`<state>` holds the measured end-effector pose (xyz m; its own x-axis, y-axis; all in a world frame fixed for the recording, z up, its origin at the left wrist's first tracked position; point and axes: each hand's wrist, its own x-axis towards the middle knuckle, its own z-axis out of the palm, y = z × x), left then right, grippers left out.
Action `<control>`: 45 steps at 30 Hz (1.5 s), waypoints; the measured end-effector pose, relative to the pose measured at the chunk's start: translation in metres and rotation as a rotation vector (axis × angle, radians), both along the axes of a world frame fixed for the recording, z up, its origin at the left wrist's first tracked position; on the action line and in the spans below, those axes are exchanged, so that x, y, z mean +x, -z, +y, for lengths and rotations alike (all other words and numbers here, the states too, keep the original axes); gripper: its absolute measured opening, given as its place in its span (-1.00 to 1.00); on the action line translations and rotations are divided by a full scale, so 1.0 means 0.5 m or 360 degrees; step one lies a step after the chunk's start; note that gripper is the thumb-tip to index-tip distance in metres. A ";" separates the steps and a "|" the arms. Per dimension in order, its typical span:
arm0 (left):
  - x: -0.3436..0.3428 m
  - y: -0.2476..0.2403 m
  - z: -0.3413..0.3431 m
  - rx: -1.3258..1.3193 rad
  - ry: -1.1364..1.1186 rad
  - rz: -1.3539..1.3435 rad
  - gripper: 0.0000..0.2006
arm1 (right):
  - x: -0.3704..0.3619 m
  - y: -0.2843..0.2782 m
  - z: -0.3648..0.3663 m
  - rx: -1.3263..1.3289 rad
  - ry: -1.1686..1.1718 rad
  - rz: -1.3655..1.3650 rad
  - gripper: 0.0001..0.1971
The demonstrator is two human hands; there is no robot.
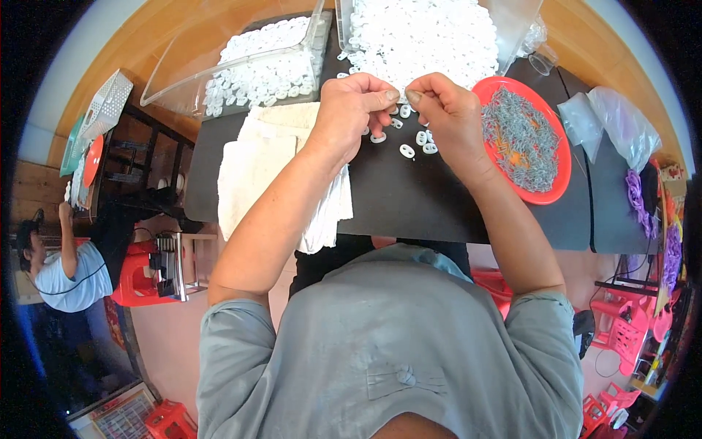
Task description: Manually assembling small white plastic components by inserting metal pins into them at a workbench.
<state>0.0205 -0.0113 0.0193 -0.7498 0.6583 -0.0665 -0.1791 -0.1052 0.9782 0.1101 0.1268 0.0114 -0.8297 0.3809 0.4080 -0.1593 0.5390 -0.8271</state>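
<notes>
My left hand (349,110) and my right hand (455,117) meet almost tip to tip over the dark table, each with thumb and forefinger pinched together. Whatever sits between the fingertips is too small to make out. Just beneath them lie several loose white oval plastic pieces with two holes (407,151). A large heap of the same white pieces (420,44) rises beyond my hands. Beside my right wrist is a red oval basin (560,172) holding a pile of thin grey metal pieces (523,135) that look like small springs.
A clear plastic bin (172,80) with more white pieces lies at the far left. Folded cream cloths (252,175) rest under my left forearm. Clear plastic bags (621,124) and purple ribbon (638,201) are at the right. Another person (69,267) sits at the left, near red stools (135,274).
</notes>
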 end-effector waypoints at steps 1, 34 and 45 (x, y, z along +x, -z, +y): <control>0.000 -0.001 0.000 -0.0011 0.0018 0.0021 -0.92 | 0.000 0.001 0.001 -0.0026 0.0001 0.0014 -0.93; 0.015 0.010 0.007 -0.0128 -0.0022 0.0154 -0.92 | 0.002 0.011 -0.007 0.0771 0.0172 0.0002 -0.91; 0.017 0.004 0.006 -0.0134 -0.0084 0.0137 -0.90 | -0.003 0.012 -0.009 0.0640 0.0185 -0.0092 -0.91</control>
<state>0.0291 -0.0081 0.0171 -0.7886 0.6125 -0.0540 -0.0907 -0.0291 0.9955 0.1085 0.1225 0.0054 -0.8164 0.2933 0.4975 -0.0378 0.8324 -0.5528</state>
